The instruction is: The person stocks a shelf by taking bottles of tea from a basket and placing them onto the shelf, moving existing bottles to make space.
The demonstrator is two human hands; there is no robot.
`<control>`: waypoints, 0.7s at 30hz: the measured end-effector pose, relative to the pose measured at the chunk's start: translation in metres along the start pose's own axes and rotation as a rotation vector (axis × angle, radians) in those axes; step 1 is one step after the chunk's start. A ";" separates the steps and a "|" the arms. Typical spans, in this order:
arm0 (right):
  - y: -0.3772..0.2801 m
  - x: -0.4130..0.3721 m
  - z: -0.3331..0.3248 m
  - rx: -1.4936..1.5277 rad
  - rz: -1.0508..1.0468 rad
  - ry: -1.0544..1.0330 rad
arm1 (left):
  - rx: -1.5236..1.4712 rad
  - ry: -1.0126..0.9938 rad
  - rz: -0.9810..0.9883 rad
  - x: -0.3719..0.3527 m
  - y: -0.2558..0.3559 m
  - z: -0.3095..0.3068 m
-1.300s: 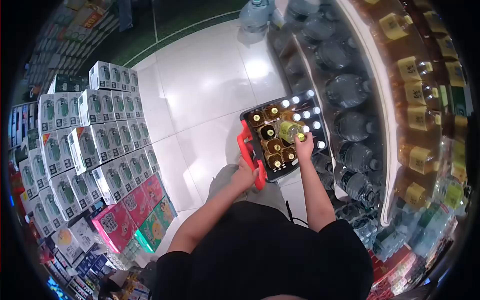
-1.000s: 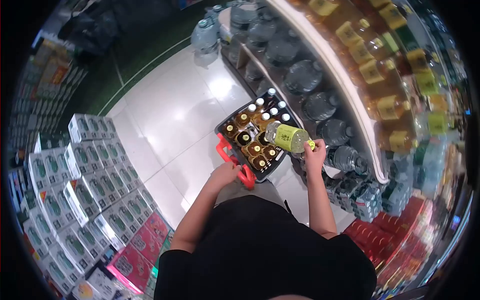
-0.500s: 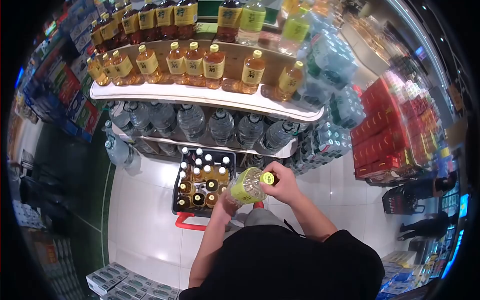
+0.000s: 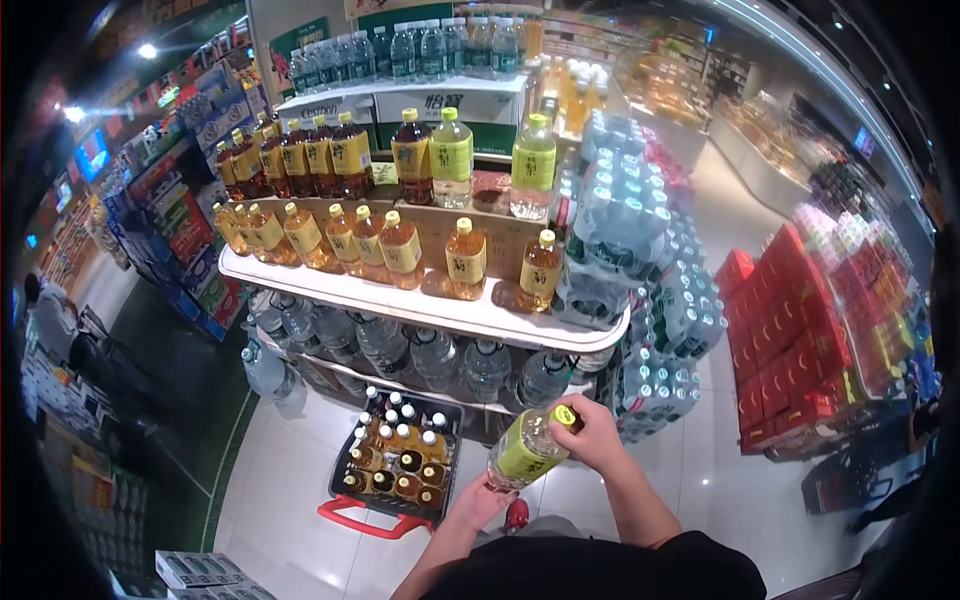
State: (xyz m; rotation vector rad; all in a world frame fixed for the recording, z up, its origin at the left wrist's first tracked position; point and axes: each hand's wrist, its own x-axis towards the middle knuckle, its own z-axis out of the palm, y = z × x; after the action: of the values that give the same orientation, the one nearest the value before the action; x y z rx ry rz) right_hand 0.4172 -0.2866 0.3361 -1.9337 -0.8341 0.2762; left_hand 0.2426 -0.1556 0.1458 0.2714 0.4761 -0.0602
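A large clear drink bottle (image 4: 527,450) with a yellow-green label and cap is held tilted in front of my body. My right hand (image 4: 592,436) grips it at the neck, just below the cap. Under its base, my left hand (image 4: 481,503) supports the lower end, with the fingers partly hidden. To the left of the bottle, a black basket (image 4: 449,480) with a red handle (image 4: 372,522) stands on the floor. It holds several upright bottles (image 4: 405,436) with white and yellow caps. Two bottles with matching labels (image 4: 452,160) stand on the upper shelf.
A white-edged shelf (image 4: 400,303) carries amber drink bottles (image 4: 401,252), with big water jugs (image 4: 434,360) below. Wrapped water packs (image 4: 655,390) are stacked at its right end. Red boxes (image 4: 785,350) stand across the aisle. Grey cartons (image 4: 205,572) lie at lower left.
My view has tilted up, bringing the top shelf with small water bottles into sight. The bottle stays in both hands, now further right of the basket. My left hand has shifted toward its base.
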 end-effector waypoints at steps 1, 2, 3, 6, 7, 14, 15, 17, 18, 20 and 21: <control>0.003 0.001 -0.011 -0.022 -0.015 0.010 | -0.026 -0.020 -0.005 0.010 -0.009 0.004; 0.005 0.002 -0.021 -0.026 -0.050 0.030 | -0.054 -0.040 -0.015 0.018 -0.016 0.009; 0.006 0.002 -0.032 -0.034 -0.080 0.050 | -0.034 -0.041 -0.023 0.025 -0.019 0.016; 0.018 -0.003 -0.057 -0.025 -0.169 0.132 | 0.027 -0.033 -0.074 0.040 -0.035 0.041; 0.015 -0.007 -0.064 -0.025 -0.182 0.158 | 0.060 -0.018 -0.096 0.041 -0.036 0.053; 0.020 -0.025 -0.092 -0.084 -0.290 0.408 | 0.586 -0.034 0.082 0.071 -0.026 0.085; 0.021 -0.026 -0.096 -0.088 -0.263 0.432 | 0.731 0.003 0.239 0.079 -0.020 0.091; 0.023 -0.020 -0.099 -0.094 -0.236 0.456 | 0.814 -0.143 0.732 0.032 0.023 0.190; 0.022 -0.015 -0.100 -0.126 -0.230 0.458 | 0.763 -0.375 0.818 0.019 0.037 0.212; 0.018 -0.006 -0.099 -0.187 -0.213 0.458 | 0.971 -0.736 0.990 -0.011 0.066 0.243; 0.022 -0.001 -0.097 -0.168 -0.201 0.455 | 1.033 -0.927 1.060 -0.031 0.076 0.261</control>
State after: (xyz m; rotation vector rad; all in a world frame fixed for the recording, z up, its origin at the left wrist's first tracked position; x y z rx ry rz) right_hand 0.4759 -0.3612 0.3654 -1.9398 -0.7525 -0.3544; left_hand 0.3402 -0.1535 0.4014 1.3978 -0.7134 0.6038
